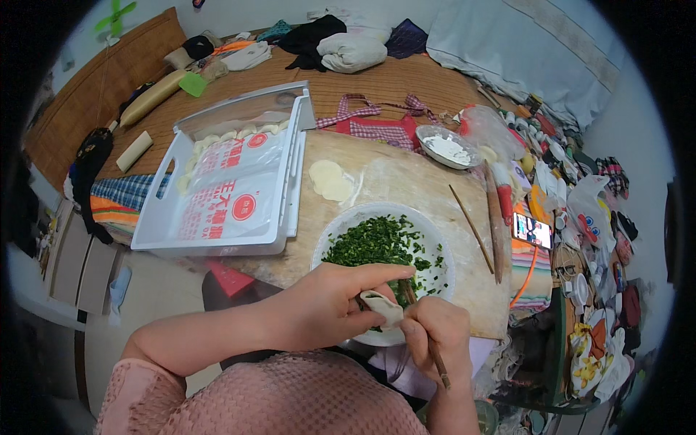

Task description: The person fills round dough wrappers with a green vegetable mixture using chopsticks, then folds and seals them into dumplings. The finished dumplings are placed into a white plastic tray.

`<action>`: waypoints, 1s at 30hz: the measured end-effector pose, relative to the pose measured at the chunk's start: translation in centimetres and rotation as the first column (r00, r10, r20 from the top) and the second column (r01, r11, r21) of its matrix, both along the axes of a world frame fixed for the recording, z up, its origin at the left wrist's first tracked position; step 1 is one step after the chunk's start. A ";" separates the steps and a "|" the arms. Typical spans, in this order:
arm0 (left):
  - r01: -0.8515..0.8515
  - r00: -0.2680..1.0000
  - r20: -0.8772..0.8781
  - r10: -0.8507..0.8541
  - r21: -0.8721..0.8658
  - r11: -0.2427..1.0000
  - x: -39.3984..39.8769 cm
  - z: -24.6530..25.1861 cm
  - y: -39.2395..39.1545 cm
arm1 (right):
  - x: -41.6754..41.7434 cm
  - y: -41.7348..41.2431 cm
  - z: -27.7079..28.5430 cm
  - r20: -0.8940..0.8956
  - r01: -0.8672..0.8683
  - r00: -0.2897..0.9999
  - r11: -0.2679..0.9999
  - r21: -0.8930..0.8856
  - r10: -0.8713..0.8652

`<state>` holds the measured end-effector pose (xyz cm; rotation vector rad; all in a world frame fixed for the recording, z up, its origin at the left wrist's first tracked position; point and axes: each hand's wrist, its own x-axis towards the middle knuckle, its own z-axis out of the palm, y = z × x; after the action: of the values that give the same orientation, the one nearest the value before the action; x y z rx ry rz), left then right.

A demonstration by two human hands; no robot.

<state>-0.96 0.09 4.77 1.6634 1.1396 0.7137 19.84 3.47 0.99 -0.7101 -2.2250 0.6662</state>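
Observation:
My left hand (353,299) holds a folded dumpling (385,311) of pale dough, with green filling showing at its upper opening. My right hand (437,329) grips a wooden stick (439,363), likely a chopstick, and its fingertips touch the dumpling's right end. Both hands are over the near part of a white bowl (447,246) of chopped green leaves (370,239), probably chives. Beyond the bowl, a few round dough wrappers (330,179) lie overlapping on a floured wooden board (380,179).
Left of the board, a white plastic drawer (217,251) holds dumplings (187,163) partly under printed plastic film. A bowl of flour (448,149) stands at the back right. A single chopstick (472,228), a rolling pin (493,223) and a lit phone (533,231) lie to the right.

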 end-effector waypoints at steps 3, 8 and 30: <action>0.000 0.999 -0.038 0.004 0.094 0.996 0.2 -0.3 -0.3 | -0.3 0.2 0.1 -0.005 0.022 1.000 1.000 0.022 -0.021; -0.006 1.000 -0.012 0.006 0.023 1.000 0.6 -0.3 -0.2 | -0.1 0.3 -0.5 0.011 0.028 1.000 0.998 0.056 -0.029; -0.082 0.953 -0.140 0.269 0.735 0.673 0.9 -5.0 -0.8 | -0.6 0.2 -0.7 -0.011 0.032 0.999 0.998 0.057 -0.031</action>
<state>-0.02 -0.71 -0.20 2.3779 1.2890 1.2351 19.26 3.66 0.27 -0.7094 -2.2099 0.5867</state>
